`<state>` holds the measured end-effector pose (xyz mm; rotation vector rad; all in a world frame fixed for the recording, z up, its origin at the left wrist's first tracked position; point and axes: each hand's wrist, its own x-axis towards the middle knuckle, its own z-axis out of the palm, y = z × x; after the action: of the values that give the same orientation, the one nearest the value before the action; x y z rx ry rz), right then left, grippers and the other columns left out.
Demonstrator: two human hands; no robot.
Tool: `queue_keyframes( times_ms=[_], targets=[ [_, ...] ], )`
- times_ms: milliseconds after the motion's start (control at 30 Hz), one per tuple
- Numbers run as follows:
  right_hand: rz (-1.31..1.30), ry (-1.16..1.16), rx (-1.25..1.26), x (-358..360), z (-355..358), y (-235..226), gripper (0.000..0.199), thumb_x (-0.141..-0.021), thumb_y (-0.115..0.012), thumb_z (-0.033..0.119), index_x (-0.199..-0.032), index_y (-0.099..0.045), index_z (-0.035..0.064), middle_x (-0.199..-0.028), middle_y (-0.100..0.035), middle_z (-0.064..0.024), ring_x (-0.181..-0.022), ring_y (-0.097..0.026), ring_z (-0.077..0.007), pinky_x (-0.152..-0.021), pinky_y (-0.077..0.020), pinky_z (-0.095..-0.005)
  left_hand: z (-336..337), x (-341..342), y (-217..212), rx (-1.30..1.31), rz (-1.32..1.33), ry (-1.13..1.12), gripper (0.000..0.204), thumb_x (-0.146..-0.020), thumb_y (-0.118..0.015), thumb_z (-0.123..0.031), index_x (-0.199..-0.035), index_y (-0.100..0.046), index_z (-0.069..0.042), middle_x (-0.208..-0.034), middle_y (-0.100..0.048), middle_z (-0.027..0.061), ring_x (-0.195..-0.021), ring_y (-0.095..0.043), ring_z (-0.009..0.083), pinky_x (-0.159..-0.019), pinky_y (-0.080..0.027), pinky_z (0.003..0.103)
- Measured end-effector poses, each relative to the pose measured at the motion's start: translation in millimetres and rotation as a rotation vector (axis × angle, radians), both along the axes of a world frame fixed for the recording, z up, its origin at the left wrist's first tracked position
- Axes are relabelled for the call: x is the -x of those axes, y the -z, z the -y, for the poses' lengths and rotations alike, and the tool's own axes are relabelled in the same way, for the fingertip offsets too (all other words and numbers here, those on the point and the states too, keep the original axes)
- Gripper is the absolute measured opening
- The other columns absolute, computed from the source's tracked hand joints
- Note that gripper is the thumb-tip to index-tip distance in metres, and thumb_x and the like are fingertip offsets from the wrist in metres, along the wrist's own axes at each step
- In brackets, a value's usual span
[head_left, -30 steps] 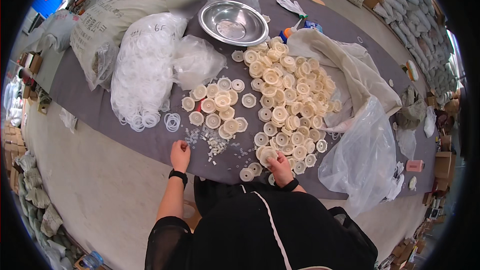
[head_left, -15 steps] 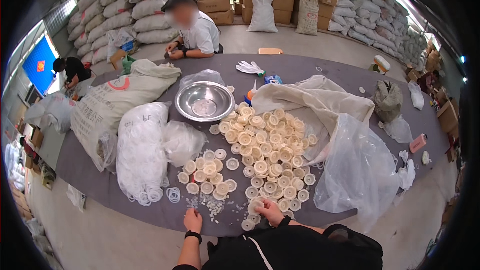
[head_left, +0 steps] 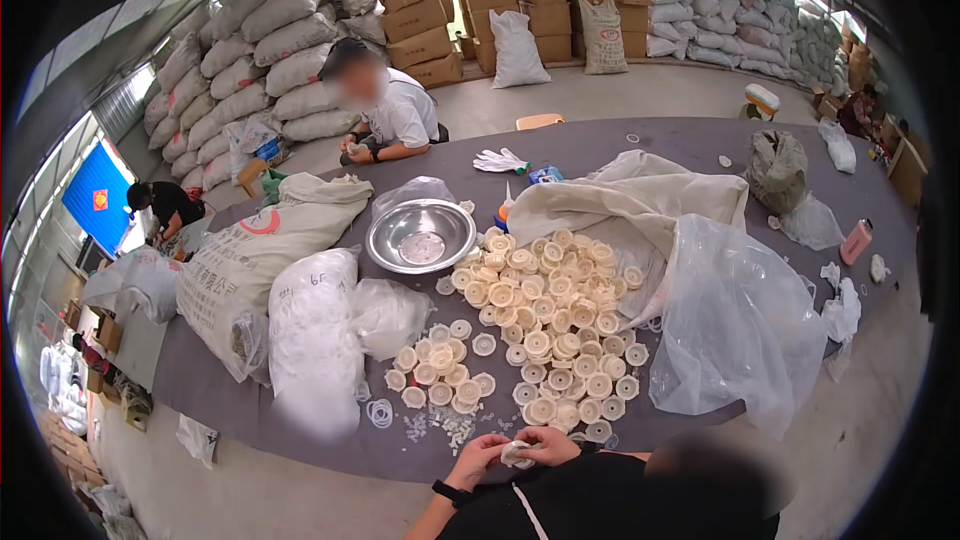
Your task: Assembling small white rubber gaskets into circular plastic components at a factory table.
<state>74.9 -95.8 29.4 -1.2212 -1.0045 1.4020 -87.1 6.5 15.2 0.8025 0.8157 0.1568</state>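
Disc (head_left: 516, 454) between left hand (head_left: 478, 459) and right (head_left: 550, 446)

Whitish round part (head_left: 515, 455) — small, between fingers (head_left: 540, 437)

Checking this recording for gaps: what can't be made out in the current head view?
All in the head view:
- Pale round part: partly covered by the left hand and right hand.
- Small white pieces: too small for detail.
- Bulging white bag: lower end lost in a blurred patch.
- Left forearm: cut off by the lower edge.
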Motion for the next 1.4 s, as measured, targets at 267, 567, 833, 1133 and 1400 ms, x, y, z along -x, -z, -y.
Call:
queue_keyframes(
  times_ms=[267,567,833,1133,1400],
  targets=[
    [0.138,0.023,-0.093,5.8,9.8,-1.1,0.024,-0.074,-0.062,0.013,-0.094,-0.054,0.0018,-0.085,-0.057,-0.0031,-0.079,-0.054,-0.01,-0.069,-0.043,-0.0236,15.9,6.5,-30.3,-0.024,-0.02,0.023,0.015,-0.078,-0.056,-0.011,-0.091,-0.056,-0.002,-0.079,-0.057,0.0012,-0.067,-0.054,0.0075,-0.06,-0.043,0.018],
    [-0.057,0.026,-0.081,6.2,10.1,3.4,0.019,-0.075,-0.061,0.006,-0.092,-0.053,0.0009,-0.085,-0.056,-0.0022,-0.078,-0.053,-0.0087,-0.069,-0.0433,-0.0224,23.5,8.7,-33.6,-0.001,0.018,-0.043,0.019,-0.08,-0.056,-0.013,-0.095,-0.056,-0.002,-0.086,-0.059,0.0039,-0.073,-0.056,0.0096,-0.064,-0.044,0.019],
    [-0.105,0.049,0.003,5.6,7.8,19.4,0.02,-0.075,-0.061,0.007,-0.092,-0.052,0.0006,-0.081,-0.056,-0.0013,-0.074,-0.054,-0.0067,-0.065,-0.0437,-0.0208,33.3,9.3,-18.1,-0.217,-0.073,-0.102,0.029,-0.084,-0.05,-0.024,-0.099,-0.056,-0.001,-0.087,-0.059,0.0031,-0.074,-0.055,0.0097,-0.064,-0.045,0.023],
    [-0.043,0.024,0.009,4.3,9.2,13.0,0.017,-0.076,-0.06,0.009,-0.088,-0.053,0.0005,-0.075,-0.057,-0.0009,-0.066,-0.052,-0.0053,-0.059,-0.0426,-0.0201,37.9,0.5,-22.3,-0.16,-0.139,-0.05,0.034,-0.083,-0.05,-0.032,-0.095,-0.059,-0.001,-0.08,-0.058,0.0014,-0.066,-0.051,0.0069,-0.06,-0.043,0.02],
    [0.049,0.065,0.036,7.3,7.8,31.8,0.02,-0.072,-0.064,0.014,-0.084,-0.054,0.0004,-0.069,-0.057,-0.0007,-0.061,-0.052,-0.0056,-0.055,-0.0425,-0.0206,41.2,-3.3,-11.8,-0.424,-0.263,-0.117,0.033,-0.079,-0.057,-0.032,-0.081,-0.062,0.001,-0.067,-0.055,-0.002,-0.06,-0.047,0.004,-0.054,-0.036,0.017]
  ],
)
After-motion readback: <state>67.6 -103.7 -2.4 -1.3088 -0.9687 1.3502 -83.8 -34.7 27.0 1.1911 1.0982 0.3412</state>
